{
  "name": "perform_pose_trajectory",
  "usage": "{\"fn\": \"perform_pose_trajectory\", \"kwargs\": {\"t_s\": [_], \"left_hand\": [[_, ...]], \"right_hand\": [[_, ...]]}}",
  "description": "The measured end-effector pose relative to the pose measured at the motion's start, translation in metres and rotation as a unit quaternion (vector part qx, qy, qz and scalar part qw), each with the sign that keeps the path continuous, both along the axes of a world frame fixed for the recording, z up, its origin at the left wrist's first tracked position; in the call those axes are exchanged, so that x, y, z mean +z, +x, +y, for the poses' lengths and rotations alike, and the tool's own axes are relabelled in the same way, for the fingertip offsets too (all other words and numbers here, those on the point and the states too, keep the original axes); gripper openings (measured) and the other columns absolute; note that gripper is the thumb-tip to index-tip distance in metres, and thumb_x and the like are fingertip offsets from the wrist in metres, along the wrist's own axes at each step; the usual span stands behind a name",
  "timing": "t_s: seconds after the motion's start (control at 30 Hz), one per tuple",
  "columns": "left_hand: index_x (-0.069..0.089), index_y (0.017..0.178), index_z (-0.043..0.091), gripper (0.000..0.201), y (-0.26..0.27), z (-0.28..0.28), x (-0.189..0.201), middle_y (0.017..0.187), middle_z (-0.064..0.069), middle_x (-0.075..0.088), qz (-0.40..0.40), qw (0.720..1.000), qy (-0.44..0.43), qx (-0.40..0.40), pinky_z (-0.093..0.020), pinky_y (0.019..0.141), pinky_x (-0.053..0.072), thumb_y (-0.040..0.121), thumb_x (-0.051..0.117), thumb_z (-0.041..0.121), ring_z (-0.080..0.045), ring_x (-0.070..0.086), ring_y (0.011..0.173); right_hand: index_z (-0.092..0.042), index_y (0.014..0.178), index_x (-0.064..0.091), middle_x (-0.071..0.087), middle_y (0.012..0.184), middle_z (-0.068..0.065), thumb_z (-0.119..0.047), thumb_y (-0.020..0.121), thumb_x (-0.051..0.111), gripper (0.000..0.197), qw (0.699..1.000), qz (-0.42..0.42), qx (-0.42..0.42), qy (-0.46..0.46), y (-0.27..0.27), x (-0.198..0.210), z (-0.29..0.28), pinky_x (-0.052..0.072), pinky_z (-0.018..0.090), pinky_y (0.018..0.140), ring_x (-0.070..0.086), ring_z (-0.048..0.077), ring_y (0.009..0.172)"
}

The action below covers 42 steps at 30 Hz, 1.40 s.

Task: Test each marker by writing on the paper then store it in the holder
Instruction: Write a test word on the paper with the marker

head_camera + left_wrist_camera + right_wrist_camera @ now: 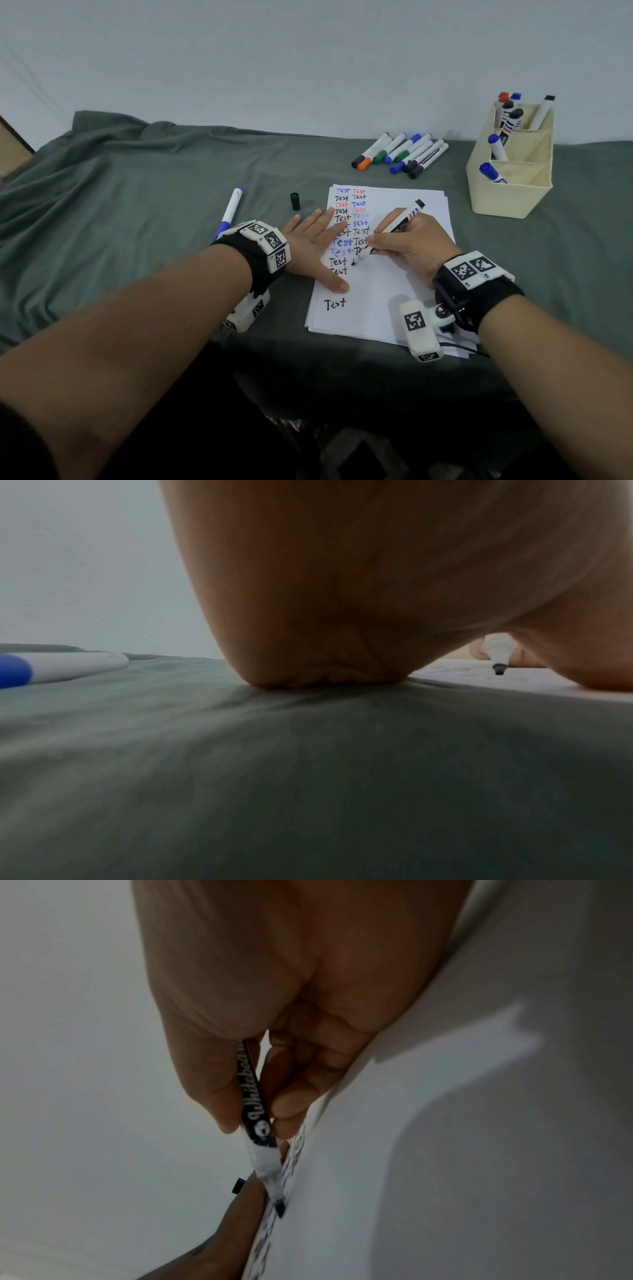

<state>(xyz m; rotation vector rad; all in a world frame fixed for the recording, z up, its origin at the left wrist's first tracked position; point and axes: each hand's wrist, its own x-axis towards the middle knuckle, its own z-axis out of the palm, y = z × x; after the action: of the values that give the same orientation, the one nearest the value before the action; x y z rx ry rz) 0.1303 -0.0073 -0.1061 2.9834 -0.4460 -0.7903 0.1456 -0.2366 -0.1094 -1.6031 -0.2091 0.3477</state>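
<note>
Hands first: our right hand (416, 245) grips a black marker (394, 230), uncapped, thumb and fingers pinched round the barrel low down. The nib is at the paper (411, 274), beside the lower rows of "Test" words; we can't tell whether it actually touches. The right wrist view shows the same grip, with "Whiteboard" printed on the barrel and the nib close to the sheet.

Our left hand (317, 246) lies flat, fingers straight and spread, holding nothing. Its fingertips and thumb press on the left edge of the paper, and the heel of the palm rests on the green cloth (154, 205). In the left wrist view we see the palm heel on the cloth and the black nib past it.

A loose black cap (295, 201) stands on the cloth just beyond our left fingers. A blue-capped marker (230, 212) lies on the cloth to the left of that hand, apart from the rest.

A row of markers (400, 154) lies side by side behind the paper, with black, orange, green and blue caps. The cream holder (510, 195) stands to the right of the paper, and several markers stand in its compartments, caps up: red, blue, black.

Two columns of "Test" in black, blue and red fill the paper's upper left, and one more "Test" sits lower down on its own.
</note>
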Motion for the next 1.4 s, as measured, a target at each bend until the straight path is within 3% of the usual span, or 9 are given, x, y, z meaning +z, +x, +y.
{"fn": "perform_pose_trajectory", "kwargs": {"t_s": [0.13,0.33,0.67,0.9,1.4], "left_hand": [[-0.023,0.15,0.036,0.137,-0.001,-0.0004,0.0005,0.157,0.007,-0.036,-0.001,1.0,0.001,0.0,-0.046,0.117,-0.018,0.051,0.047,0.099,-0.014,-0.032,0.144],[-0.023,0.15,0.036,0.137,-0.0018,-0.0005,0.0015,0.157,0.007,-0.035,0.001,1.0,-0.002,0.001,-0.046,0.118,-0.018,0.051,0.046,0.099,-0.014,-0.032,0.144],[-0.024,0.15,0.037,0.138,-0.0012,0.0001,0.0008,0.156,0.007,-0.036,0.002,1.0,-0.004,0.002,-0.047,0.118,-0.018,0.049,0.045,0.1,-0.013,-0.032,0.144],[-0.024,0.149,0.038,0.139,-0.0008,0.001,-0.0004,0.156,0.008,-0.036,0.003,1.0,-0.006,0.002,-0.046,0.117,-0.019,0.047,0.044,0.101,-0.012,-0.033,0.143],[-0.024,0.149,0.039,0.141,0.0004,0.0016,-0.0029,0.156,0.009,-0.036,-0.001,1.0,-0.009,0.003,-0.045,0.117,-0.019,0.042,0.041,0.104,-0.012,-0.033,0.143]], "right_hand": [[-0.016,0.072,0.08,0.077,0.084,0.016,-0.011,0.073,0.088,0.01,1.0,0.002,-0.02,0.002,0.0007,-0.0021,-0.0003,0.06,0.036,0.081,0.076,0.032,0.086],[-0.019,0.065,0.074,0.075,0.075,0.014,-0.001,0.078,0.083,0.023,0.999,-0.022,-0.021,0.015,-0.0004,0.0,-0.0008,0.057,0.023,0.067,0.074,0.023,0.072],[-0.019,0.064,0.074,0.075,0.073,0.009,0.0,0.078,0.082,0.025,0.999,-0.026,-0.027,0.021,-0.0023,0.0003,-0.0033,0.057,0.022,0.066,0.074,0.02,0.07],[-0.021,0.061,0.071,0.07,0.066,0.007,0.001,0.077,0.08,0.029,0.999,-0.037,-0.03,0.012,-0.0009,-0.0017,-0.0039,0.052,0.021,0.058,0.068,0.016,0.061],[-0.018,0.061,0.07,0.069,0.064,0.008,0.003,0.079,0.076,0.029,0.998,-0.029,-0.046,0.034,0.0004,-0.0046,-0.0054,0.051,0.02,0.056,0.066,0.018,0.059]]}}
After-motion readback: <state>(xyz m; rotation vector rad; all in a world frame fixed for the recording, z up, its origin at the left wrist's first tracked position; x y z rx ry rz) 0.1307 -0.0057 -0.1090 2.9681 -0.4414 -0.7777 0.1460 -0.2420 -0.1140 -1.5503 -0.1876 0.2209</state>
